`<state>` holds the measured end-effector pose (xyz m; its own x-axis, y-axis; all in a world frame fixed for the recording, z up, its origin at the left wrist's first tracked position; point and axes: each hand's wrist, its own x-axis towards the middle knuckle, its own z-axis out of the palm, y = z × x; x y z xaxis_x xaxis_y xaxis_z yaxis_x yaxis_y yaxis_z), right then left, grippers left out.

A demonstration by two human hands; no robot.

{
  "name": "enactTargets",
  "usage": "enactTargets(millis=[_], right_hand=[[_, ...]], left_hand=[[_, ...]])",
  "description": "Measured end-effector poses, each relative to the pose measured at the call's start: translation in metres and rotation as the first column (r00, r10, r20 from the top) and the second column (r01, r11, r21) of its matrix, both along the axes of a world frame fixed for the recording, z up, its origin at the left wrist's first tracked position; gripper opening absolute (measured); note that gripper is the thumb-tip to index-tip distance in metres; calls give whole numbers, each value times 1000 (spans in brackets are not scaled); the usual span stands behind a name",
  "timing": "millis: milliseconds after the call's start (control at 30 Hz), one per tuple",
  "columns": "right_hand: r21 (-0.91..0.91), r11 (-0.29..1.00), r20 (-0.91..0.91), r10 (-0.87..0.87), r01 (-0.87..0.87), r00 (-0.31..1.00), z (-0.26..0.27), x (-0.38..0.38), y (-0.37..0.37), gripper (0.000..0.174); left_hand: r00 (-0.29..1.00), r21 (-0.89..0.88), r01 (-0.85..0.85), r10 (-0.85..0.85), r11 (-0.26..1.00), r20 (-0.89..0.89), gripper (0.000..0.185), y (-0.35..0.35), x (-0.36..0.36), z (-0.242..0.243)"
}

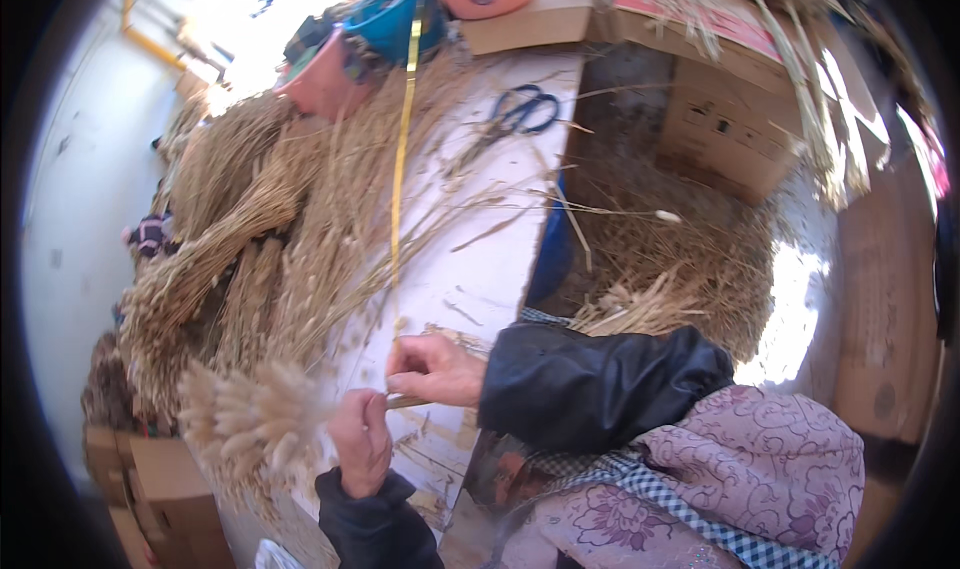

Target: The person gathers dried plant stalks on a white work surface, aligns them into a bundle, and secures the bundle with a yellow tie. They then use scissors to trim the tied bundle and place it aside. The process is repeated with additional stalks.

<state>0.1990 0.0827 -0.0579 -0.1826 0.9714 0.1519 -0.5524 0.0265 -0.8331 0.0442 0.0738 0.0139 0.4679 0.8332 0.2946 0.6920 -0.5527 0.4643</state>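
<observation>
My left hand (360, 440) is closed around the stems of a bunch of dried bunny-tail grass (251, 415). Its fluffy cream heads point left, and cut stems stick out beneath my right hand (435, 370). The thumb and fingers of that right hand pinch the lower end of a yellow ribbon or tape (399, 194), right beside the left hand. The ribbon stretches up the table to the blue bucket (386, 21); its far attachment is unclear. Whether it wraps the stems is hidden by my fingers.
Dried grass bundles (247, 216) cover the left of the white table (487, 261). Dark-handled scissors (529, 109) lie near its right edge. Pink buckets (326, 77) stand at the back. Stem scraps (675, 269) cover the floor at right, near a cardboard box (724, 130).
</observation>
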Motion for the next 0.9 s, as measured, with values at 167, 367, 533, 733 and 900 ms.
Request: enactTargets(millis=[167, 367, 533, 733, 900], right_hand=[[-113, 987, -109, 103, -116, 989, -2, -1, -2, 7], [30, 979, 389, 173, -200, 905, 7, 27, 15, 21], [334, 940, 863, -277, -67, 422, 7, 154, 92, 15], [509, 787, 860, -442, 350, -256, -22, 282, 180, 15], [305, 951, 785, -223, 46, -578, -44, 319, 213, 18]], left_hand=[[995, 91, -102, 103, 991, -7, 18, 15, 13, -17], [984, 116, -131, 144, 984, -106, 18, 26, 7, -27], [998, 136, 39, -46, 990, 50, 9, 28, -10, -35], [992, -211, 93, -72, 973, 105, 17, 26, -25, -35], [985, -212, 153, -133, 965, 106, 16, 31, -28, -30]])
